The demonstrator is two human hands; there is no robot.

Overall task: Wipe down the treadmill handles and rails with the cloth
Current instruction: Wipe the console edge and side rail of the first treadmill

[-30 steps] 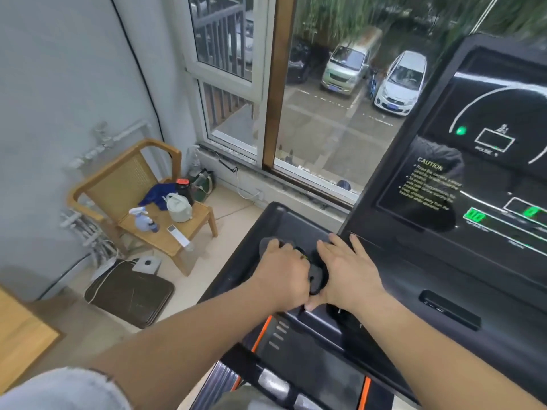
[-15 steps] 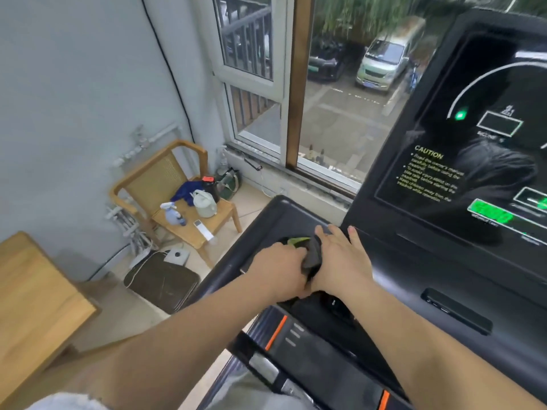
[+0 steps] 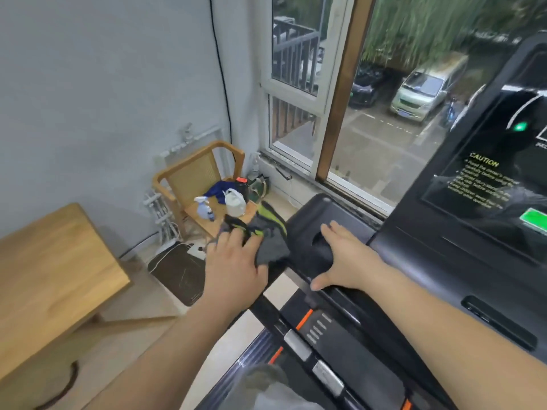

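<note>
Just off the left edge of the treadmill console, the left hand [image 3: 236,261] grips a grey cloth [image 3: 268,232] with lime-green and black trim. The fingers are curled into the fabric, and the cloth bunches up past the knuckles and drapes against the rounded black handle end [image 3: 313,229] immediately to the hand's right. Part of the cloth hangs below the fingers, touching the side of the handle.

To the right of the cloth, the right hand [image 3: 344,258] lies flat and open on top of the same black handle, palm down, fingers spread forward toward the window and thumb stretched back along the near edge. It holds nothing. The two hands are near each other, with the cloth between them.

Beyond the right hand rises the treadmill display panel [image 3: 485,173], showing yellow caution text and green lights. Below both wrists runs the side rail [image 3: 310,341] with orange accents and silver pads.

Past the left hand, farther toward the wall, a wooden chair [image 3: 195,179] holds a spray bottle [image 3: 204,207], a white jug [image 3: 234,202] and blue fabric [image 3: 219,189]. A wooden table [image 3: 50,267] stands to the left of the left forearm.
</note>
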